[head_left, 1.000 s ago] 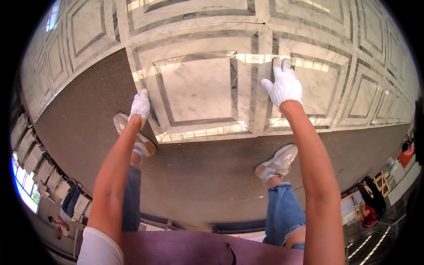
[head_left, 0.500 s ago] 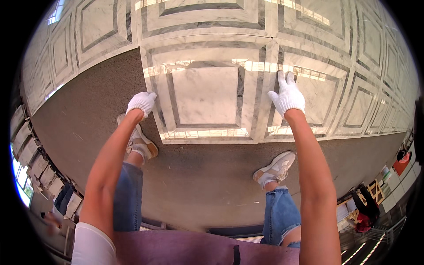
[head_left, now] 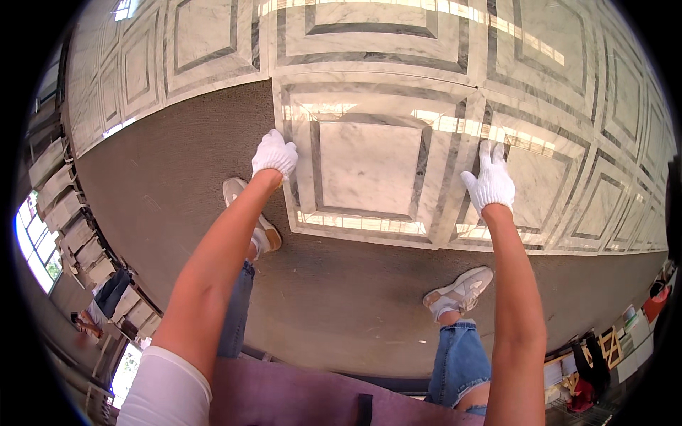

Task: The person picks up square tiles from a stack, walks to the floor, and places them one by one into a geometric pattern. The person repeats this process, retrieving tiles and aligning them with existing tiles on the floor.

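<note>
In front of me lies a large polished marble tile (head_left: 369, 167), pale with grey inlaid frames. At its left edge my left hand (head_left: 275, 154), in a white knit glove, has its fingers curled closed against the tile's side; the fingertips are partly hidden. My right hand (head_left: 491, 177), gloved the same way, rests with fingers stretched out on the neighbouring marble tile (head_left: 543, 177), just right of the seam between the two. The tile's near edge lies on the dark grey floor surface (head_left: 341, 298).
More patterned tiles (head_left: 373, 32) join beyond and to both sides. My shoes (head_left: 460, 292) stand on the grey surface close to the near edge. Stacked slabs (head_left: 67, 213) line the far left, with a person (head_left: 110, 298) there. Wooden crates (head_left: 609, 348) and another person (head_left: 586, 387) are at lower right.
The view has shifted, so the tiles appear farther right. My left hand has slid slightly farther along the tile's left edge, its fingers still curled. The right hand stays spread by the seam.
</note>
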### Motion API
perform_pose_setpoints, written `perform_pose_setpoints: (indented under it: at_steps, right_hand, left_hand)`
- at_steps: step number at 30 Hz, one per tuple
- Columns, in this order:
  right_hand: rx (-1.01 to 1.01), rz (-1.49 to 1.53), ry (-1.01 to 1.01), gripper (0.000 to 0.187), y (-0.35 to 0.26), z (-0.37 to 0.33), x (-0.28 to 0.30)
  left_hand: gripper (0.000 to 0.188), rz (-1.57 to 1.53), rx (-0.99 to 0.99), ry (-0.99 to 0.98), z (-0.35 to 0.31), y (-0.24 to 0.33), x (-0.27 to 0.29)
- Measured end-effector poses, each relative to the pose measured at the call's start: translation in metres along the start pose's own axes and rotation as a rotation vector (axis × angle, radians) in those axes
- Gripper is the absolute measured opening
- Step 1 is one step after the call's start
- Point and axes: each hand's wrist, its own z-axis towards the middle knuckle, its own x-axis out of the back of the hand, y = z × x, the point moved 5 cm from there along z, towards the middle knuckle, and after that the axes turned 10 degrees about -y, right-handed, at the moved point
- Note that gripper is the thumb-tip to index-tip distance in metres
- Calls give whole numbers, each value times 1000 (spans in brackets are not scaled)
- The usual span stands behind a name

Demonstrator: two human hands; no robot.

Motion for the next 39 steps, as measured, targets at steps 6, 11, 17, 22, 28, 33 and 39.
perform_pose_setpoints:
  at_steps: [6,11,17,22,28,33,39]
  right_hand:
    - [14,99,-55,79,4,-5,3]
    - [-72,553,106,65,16,-49,-59]
    - [-702,1687,-434,54,-9,-140,-240]
    - [-755,2094,-458,64,-32,-130,-258]
    - [-760,2024,-400,61,-30,-128,-251]
    - [-732,2019,-395,56,-30,-128,-247]
    - [-721,2028,-368,59,-31,-127,-252]
  left_hand:
    - [75,-230,1,61,-17,-14,-15]
    - [67,-436,181,156,-56,-66,-61]
    - [65,-1240,537,-369,-112,-99,-177]
    - [56,-1650,583,-311,-101,-97,-201]
    - [54,-1536,661,-366,-106,-91,-194]
    - [51,-1653,638,-452,-103,-101,-204]
    - [51,-1633,762,-626,-108,-91,-205]
